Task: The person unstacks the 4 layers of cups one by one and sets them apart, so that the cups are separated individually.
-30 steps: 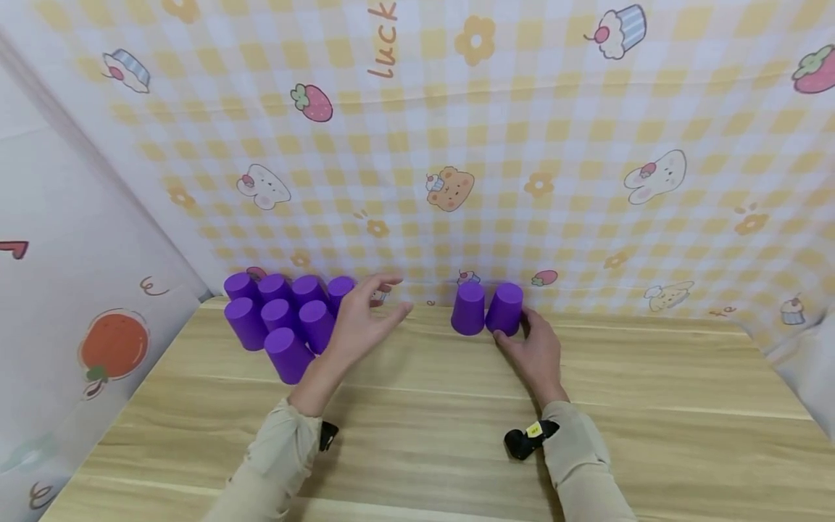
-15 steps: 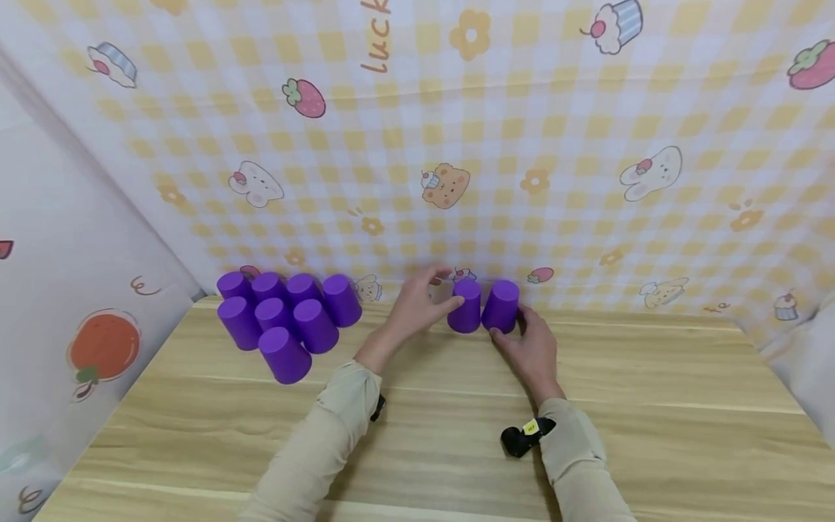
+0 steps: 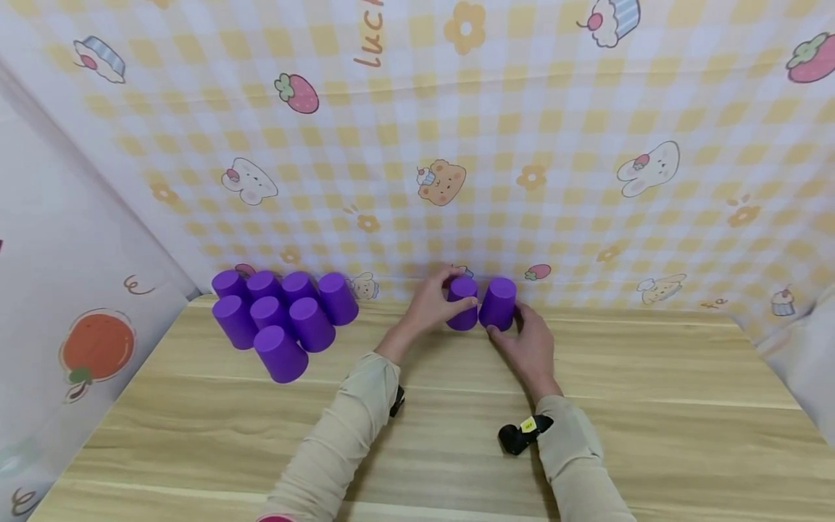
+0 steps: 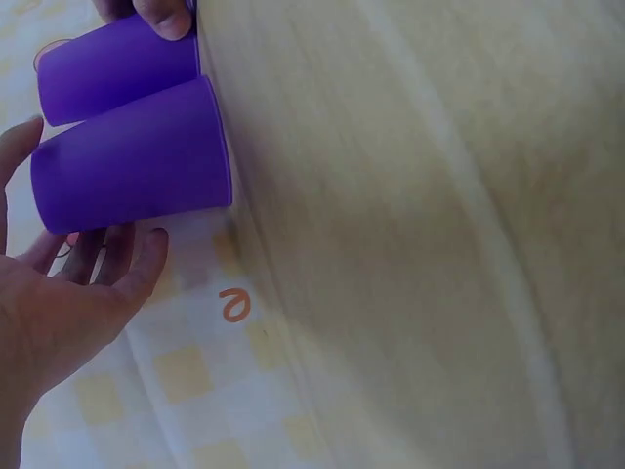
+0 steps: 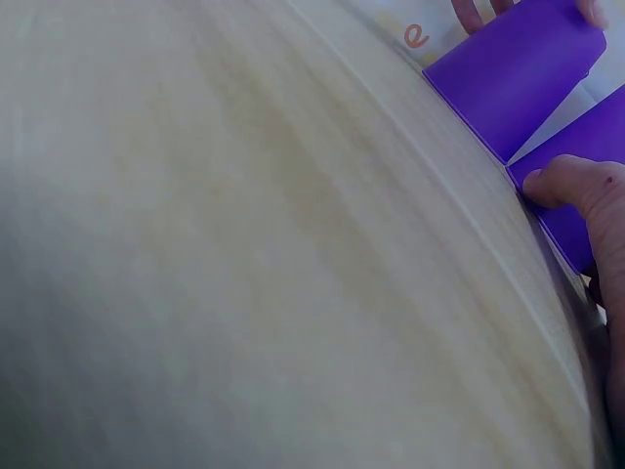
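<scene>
Two purple cups stand upside down side by side near the back of the table, rims nearly meeting. My left hand [image 3: 430, 303] is round the left purple cup [image 3: 462, 288], thumb across its front and fingers behind. In the left wrist view that cup [image 4: 137, 161] sits between the thumb and the other fingers. My right hand [image 3: 531, 346] holds the right purple cup [image 3: 499, 303] low down. The right wrist view has the right thumb [image 5: 562, 182] pressed near that cup's rim; its other fingers are mostly hidden behind the cup.
Several more upside-down purple cups [image 3: 280, 355] stand in a close triangle at the left of the wooden table [image 3: 457, 449]. A checked cloth [image 3: 574, 203] hangs right behind the table's back edge. Black wrist cameras [image 3: 518, 437] hang under both sleeves.
My left hand has moved right, from beside the cup group to the left cup of the pair, and closed round it. The right hand keeps its hold on the right cup.
</scene>
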A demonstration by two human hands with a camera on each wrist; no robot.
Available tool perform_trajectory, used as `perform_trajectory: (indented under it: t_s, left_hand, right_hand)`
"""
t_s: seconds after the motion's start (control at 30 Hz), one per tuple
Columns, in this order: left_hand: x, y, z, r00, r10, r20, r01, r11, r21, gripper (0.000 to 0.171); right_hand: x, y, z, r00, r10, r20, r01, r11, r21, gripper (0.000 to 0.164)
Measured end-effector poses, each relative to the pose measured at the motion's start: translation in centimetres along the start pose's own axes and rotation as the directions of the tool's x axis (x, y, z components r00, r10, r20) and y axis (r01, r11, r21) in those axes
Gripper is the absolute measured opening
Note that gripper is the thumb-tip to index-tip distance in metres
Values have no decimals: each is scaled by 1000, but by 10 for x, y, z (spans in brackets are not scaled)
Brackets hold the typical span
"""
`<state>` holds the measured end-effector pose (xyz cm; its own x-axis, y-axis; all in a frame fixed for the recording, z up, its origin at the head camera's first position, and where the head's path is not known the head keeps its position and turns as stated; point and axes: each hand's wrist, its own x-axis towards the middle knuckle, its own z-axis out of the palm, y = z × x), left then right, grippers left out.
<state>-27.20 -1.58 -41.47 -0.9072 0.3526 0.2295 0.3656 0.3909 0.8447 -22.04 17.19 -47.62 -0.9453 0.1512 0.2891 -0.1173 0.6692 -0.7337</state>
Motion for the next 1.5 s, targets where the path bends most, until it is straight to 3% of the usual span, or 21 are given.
perform_trajectory:
  t_s: [0.23, 0.7, 1.27, 1.5]
  left_hand:
    - [-2, -3, 4, 1000, -17, 3, 17, 1000, -10, 60]
    - [-4, -1, 5, 1000, 15, -16, -15, 1000, -6, 56]
    - [-15, -1, -7, 999, -24, -31, 24, 1000, 5, 56]
    - [-21, -3, -16, 995, -56, -78, 57, 998, 6, 56]
  right_hand:
    - [0, -1, 0, 1000, 4, 2, -4, 1000, -3, 64]
    - [0, 0, 0, 1000, 19, 3, -19, 1000, -10, 65]
    - [0, -2, -1, 1000, 27, 10, -27, 1000, -10, 65]
    - [0, -2, 0, 999, 36, 14, -36, 999, -6, 65]
